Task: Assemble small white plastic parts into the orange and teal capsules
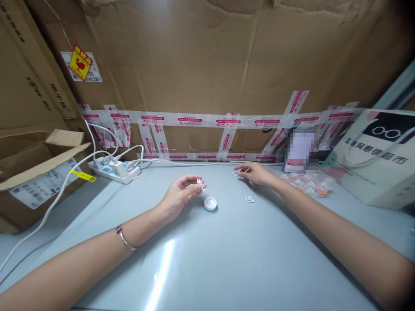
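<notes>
Between the thumb and fingers of my left hand (177, 194) is a small white flat piece with dark holes (200, 185), held up above the table. Just right of and below that hand stands a small round white cap with a green lower edge (210, 203), its hollow side up. Farther back, my right hand (254, 173) has its thumb and index finger closed at a second small white piece (235, 174), low over the tabletop. A third such piece, with a curved edge and dark holes (249, 199), lies flat on the table below my right hand.
A white power strip (118, 170) with plugs and cables sits at back left, by an open cardboard box (39, 172). Clear plastic packets (311, 185) and a paper bag (372, 160) are at right. A large taped carton (194, 65) walls off the back.
</notes>
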Available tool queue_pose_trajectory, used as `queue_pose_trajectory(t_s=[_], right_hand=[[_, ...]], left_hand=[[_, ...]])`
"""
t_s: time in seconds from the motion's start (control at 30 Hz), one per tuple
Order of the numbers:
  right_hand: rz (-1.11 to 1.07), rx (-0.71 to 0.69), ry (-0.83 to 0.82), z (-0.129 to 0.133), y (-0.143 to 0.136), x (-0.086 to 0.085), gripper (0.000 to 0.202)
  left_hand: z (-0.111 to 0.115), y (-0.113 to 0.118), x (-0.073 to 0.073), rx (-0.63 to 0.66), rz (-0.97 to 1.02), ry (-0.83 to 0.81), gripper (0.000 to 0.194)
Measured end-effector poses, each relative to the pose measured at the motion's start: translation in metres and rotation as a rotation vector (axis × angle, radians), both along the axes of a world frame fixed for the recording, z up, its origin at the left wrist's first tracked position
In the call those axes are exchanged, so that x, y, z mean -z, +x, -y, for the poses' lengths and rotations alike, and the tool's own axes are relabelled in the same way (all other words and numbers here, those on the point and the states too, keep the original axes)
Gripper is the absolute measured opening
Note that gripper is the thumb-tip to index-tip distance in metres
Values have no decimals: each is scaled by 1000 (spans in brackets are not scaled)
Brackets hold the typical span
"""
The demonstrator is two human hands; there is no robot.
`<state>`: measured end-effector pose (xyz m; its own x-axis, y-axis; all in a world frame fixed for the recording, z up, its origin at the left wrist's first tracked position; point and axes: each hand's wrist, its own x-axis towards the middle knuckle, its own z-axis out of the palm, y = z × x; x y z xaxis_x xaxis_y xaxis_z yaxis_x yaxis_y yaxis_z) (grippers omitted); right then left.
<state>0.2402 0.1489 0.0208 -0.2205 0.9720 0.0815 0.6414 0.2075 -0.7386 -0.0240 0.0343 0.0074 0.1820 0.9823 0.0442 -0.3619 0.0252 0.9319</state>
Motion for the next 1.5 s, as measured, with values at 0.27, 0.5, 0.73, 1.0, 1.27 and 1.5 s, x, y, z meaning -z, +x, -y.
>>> queue_pose_trajectory(t_s=[0.27, 0.5, 0.73, 1.0, 1.27, 1.5], right_hand=[[-23, -24, -14, -9, -16, 13, 7], [-271, -141, -212, 32, -33, 0, 17], [-693, -193, -433, 88, -58, -15, 27], [-843, -93, -434, 115, -79, -5, 34], [-928, -148, -508, 127, -87, -3, 29], [-1012, -181, -567, 128, -80, -4, 24]], left_hand=[[-1, 0, 2, -11, -55, 28, 29], [1, 2, 2, -1, -74, 53, 28], [11, 8, -6, -18, -242, 153, 28], [30, 13, -10, -228, -729, 752, 17], [27, 13, -5, -262, -866, 955, 24], [23, 11, -2, -302, -864, 1023, 27]])
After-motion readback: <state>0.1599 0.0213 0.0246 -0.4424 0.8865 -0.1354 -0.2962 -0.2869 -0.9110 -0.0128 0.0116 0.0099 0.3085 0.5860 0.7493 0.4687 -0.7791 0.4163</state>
